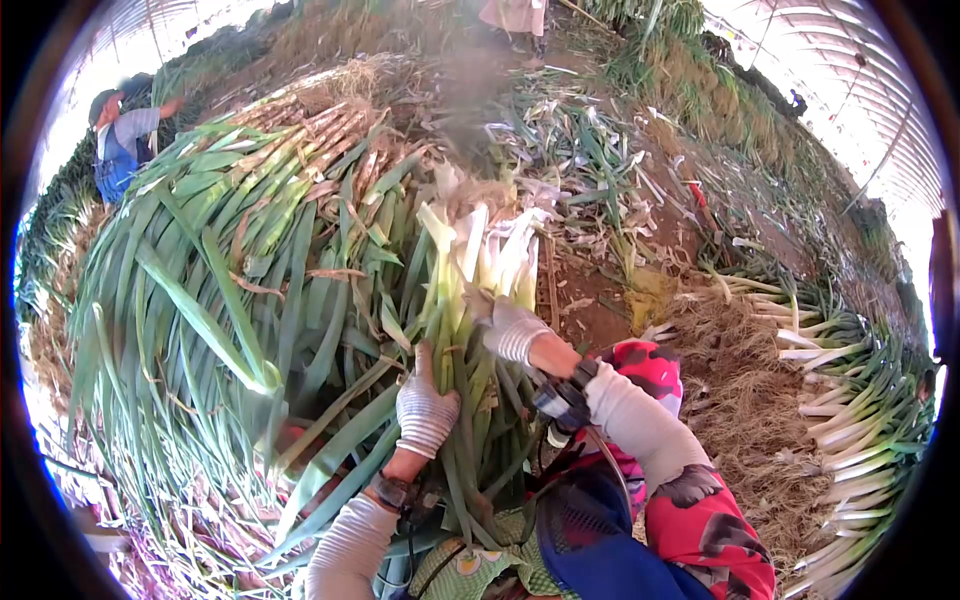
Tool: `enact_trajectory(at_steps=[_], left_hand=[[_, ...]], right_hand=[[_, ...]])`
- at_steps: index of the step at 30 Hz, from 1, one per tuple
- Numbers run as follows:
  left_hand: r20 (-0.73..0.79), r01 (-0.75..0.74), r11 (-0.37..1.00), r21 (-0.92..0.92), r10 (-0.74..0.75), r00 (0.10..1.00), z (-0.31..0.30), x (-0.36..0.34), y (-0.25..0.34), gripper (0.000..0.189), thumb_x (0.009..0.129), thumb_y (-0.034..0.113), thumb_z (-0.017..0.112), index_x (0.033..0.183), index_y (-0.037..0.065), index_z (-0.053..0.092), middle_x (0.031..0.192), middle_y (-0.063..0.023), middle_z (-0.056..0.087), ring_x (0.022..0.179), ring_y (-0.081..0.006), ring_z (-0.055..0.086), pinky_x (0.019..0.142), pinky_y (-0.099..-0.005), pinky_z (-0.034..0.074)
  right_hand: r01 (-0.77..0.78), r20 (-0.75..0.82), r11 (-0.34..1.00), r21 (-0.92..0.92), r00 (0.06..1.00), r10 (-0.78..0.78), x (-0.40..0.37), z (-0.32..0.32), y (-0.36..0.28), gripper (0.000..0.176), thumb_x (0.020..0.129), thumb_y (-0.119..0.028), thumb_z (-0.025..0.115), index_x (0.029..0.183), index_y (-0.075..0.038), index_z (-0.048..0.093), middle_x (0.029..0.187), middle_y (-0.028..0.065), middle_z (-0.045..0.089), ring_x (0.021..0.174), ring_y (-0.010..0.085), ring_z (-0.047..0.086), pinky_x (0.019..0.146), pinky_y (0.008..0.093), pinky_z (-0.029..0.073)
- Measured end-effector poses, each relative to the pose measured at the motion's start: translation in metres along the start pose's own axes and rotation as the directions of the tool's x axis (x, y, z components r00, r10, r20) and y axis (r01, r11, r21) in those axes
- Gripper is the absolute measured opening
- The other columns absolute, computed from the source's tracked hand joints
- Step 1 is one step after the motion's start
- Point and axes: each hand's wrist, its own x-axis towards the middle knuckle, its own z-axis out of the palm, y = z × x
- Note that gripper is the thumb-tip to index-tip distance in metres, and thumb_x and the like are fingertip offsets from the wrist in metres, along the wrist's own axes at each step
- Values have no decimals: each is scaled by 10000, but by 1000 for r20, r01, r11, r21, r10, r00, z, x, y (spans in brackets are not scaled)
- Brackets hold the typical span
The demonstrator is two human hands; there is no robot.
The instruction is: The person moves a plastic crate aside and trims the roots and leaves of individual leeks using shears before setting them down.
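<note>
A bundle of green onions [490,255] lies in front of me, white stalks pointing away and green leaves running down toward my lap. My left hand [427,400], in a striped white-grey glove, is closed at the left side of the bundle's leaves, thumb up, most fingers hidden. On the bundle's right side, just below the white stalks, my right hand [510,328] grips it in a matching glove; its fingertips are blurred among the stalks. A large heap of green onions [210,260] with long leaves lies to the left, touching the bundle.
A long row of green onions [840,440] lies at the right, roots [745,430] toward me. Loose leaf scraps [590,150] litter the soil ahead. A person in blue overalls [120,140] is at the far left; another person's legs [525,30] show at the top.
</note>
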Motion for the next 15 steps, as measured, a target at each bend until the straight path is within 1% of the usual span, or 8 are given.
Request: enact_trajectory(at_steps=[1, 2, 4, 6, 9, 11, 12, 15], left_hand=[[7, 7, 1000, -15, -7, 1000, -2, 2, 0, 850, 618, 119, 623, 1364, -13, 238, 963, -296, 585, 851, -414, 585, 794, -434, 467], [15, 16, 999, -32, -16, 1000, -3, 3, -1, 844, 621, 117, 624, 1362, -13, 243, 958, -297, 586, 848, -415, 586, 798, -436, 465], [-21, -37, 996, -87, 36, 999, 1, 5, -11, 847, 620, 121, 634, 1364, -12, 251, 923, -290, 597, 832, -413, 592, 818, -432, 459], [-23, -43, 991, -127, 40, 999, 5, 7, -18, 863, 616, 122, 641, 1370, -9, 243, 902, -285, 602, 816, -407, 597, 818, -424, 458], [4, -16, 981, -192, 17, 1000, 4, 9, -24, 894, 610, 126, 663, 1383, -3, 232, 857, -261, 611, 770, -380, 608, 809, -404, 459], [0, -31, 978, -208, 31, 1000, 4, 12, -27, 894, 610, 118, 669, 1384, -1, 237, 874, -252, 613, 779, -368, 611, 805, -385, 465], [-4, -42, 974, -225, 42, 999, 4, 13, -28, 893, 610, 109, 672, 1384, 1, 239, 902, -249, 614, 796, -362, 613, 805, -371, 469], [-52, -131, 943, -307, 121, 991, 12, 16, -39, 893, 608, 80, 677, 1384, 3, 242, 995, -248, 608, 862, -349, 617, 813, -340, 476]], right_hand=[[64, 7, 998, 7, 998, -64, 8, -9, -6, 361, 765, -176, 512, 1100, -53, 566, 1018, 258, 574, 883, 384, 597, 781, 423, 487], [-4, -46, 1000, 24, 999, 5, 13, -16, -12, 332, 776, -155, 495, 1085, -163, 616, 1077, 228, 564, 897, 361, 602, 794, 403, 490], [79, -83, 997, 16, 994, -77, 41, -19, -6, 344, 779, -148, 499, 1098, -23, 529, 932, 244, 592, 847, 366, 612, 737, 408, 486], [102, -153, 994, 48, 984, -94, 71, -15, -2, 406, 775, -129, 506, 1153, 18, 485, 873, 248, 610, 814, 362, 621, 713, 408, 491], [-86, -49, 995, 48, 995, 89, 95, -27, -4, 349, 751, -182, 546, 1090, -149, 626, 1009, 168, 616, 894, 323, 614, 797, 366, 490], [199, -41, 940, -278, 975, -218, 134, -23, 18, 471, 753, -140, 522, 1207, -19, 489, 943, 235, 616, 792, 338, 632, 710, 390, 507], [115, 6, 949, -295, 993, -119, 127, -40, 1, 488, 751, -136, 523, 1224, -26, 480, 950, 234, 616, 785, 339, 633, 704, 390, 508], [130, -35, 977, -169, 990, -138, 136, -42, 4, 504, 767, -145, 509, 1259, -44, 466, 988, 233, 611, 788, 341, 631, 698, 388, 510]])
